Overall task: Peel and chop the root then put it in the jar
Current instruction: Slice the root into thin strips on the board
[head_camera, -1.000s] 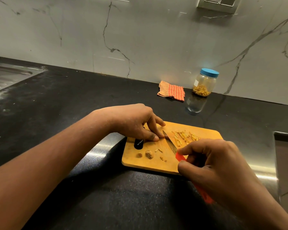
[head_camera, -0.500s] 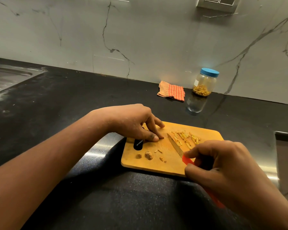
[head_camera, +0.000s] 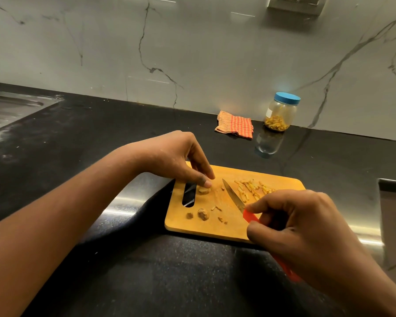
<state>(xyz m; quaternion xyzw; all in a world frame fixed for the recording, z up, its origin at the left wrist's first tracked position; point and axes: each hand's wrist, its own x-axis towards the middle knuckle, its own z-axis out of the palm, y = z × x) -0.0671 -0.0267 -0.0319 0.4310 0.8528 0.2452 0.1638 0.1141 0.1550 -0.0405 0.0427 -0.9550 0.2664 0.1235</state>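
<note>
Right hand (head_camera: 306,227) grips the red-handled knife (head_camera: 234,197), blade angled over the cutting board (head_camera: 233,229). Left hand (head_camera: 176,161) pinches a root chunk (head_camera: 203,190) by its fingertips, probably steadying it to cut. Strips (head_camera: 252,188) piled aside; jar (head_camera: 281,112) stays capped, well apart.

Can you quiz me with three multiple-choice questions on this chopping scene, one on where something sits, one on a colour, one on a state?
1. Where is the jar?
A. on the cutting board
B. against the wall, right of the checked cloth
C. in the sink

2. What colour is the knife handle?
A. red
B. black
C. white

3. What state is the jar in?
A. open and empty
B. tipped over
C. lidded, with cut pieces inside

Answers: 1 B, it stands beyond the cutting board. 2 A, red shows in the right hand. 3 C, the blue lid is on.
</note>
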